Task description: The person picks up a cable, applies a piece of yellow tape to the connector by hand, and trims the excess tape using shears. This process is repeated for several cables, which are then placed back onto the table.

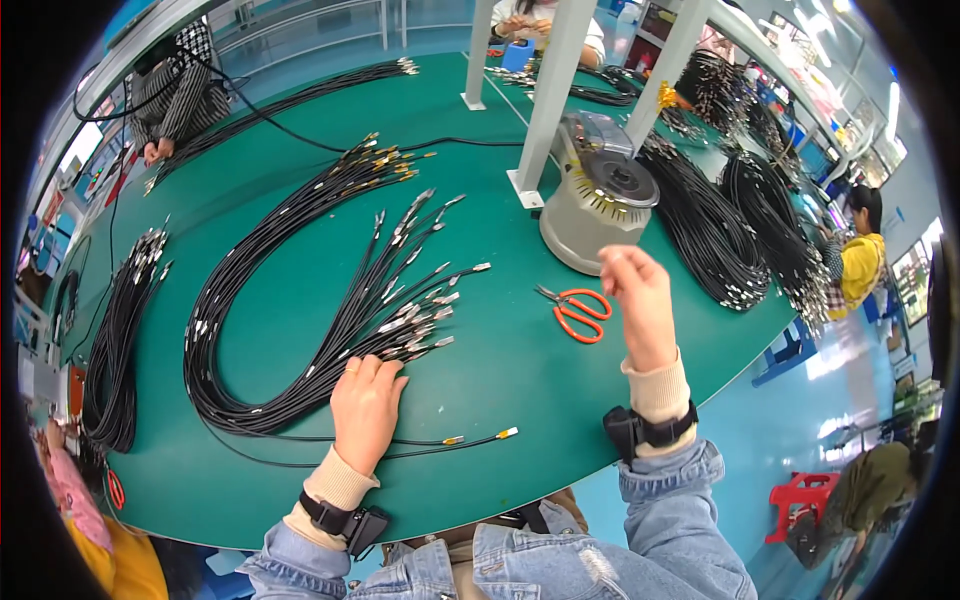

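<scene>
My left hand [367, 408] lies palm down at the near end of a looped bundle of black cables [205, 340], its bent fingers closed over some of them. Metal connectors [412, 325] fan out just beyond the fingertips. Two single cables with yellow-and-white tips [508, 433] run out from beside this hand toward the right. My right hand [637, 285] is raised in front of a round grey machine [590, 225] with a dark disc on top. Its fingers are pinched together; whatever is between them is too small to make out. Orange-handled cutters [578, 312] lie left of it.
Another cable bundle [122, 350] lies at the left, with more coiled bundles [705, 220] at the right behind the machine. Grey metal posts [553, 100] rise from the green table [560, 400]. Co-workers sit across the table and to both sides. A red stool [800, 500] stands at lower right.
</scene>
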A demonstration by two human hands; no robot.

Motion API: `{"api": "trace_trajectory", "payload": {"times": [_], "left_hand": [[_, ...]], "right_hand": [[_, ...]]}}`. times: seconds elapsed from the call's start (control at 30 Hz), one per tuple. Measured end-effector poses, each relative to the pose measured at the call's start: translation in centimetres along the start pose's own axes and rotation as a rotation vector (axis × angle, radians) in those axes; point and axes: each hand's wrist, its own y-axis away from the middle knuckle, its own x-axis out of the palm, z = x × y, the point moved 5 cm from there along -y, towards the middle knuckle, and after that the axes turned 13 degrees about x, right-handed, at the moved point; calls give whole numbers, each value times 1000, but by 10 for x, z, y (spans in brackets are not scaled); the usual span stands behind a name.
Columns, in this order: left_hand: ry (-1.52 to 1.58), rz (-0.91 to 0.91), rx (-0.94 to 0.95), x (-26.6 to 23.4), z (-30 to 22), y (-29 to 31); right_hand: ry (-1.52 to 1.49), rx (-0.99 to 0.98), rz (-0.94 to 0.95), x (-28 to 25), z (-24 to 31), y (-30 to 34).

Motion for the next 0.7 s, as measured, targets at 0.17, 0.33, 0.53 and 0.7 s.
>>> {"api": "trace_trajectory", "payload": {"times": [0.17, 0.33, 0.53, 0.7], "left_hand": [[-40, -13, -8, -7, -2, -3], [-44, 23, 0, -1, 6, 4], [-11, -1, 23, -4, 30, 17], [53, -15, 60, -6, 34, 22]], "right_hand": [[-365, 97, -144, -20, 5, -42], [-311, 142, -160, -17, -3, -57], [-361, 98, -197, -7, -14, -53], [-348, 84, -199, 8, -12, -48]]}}
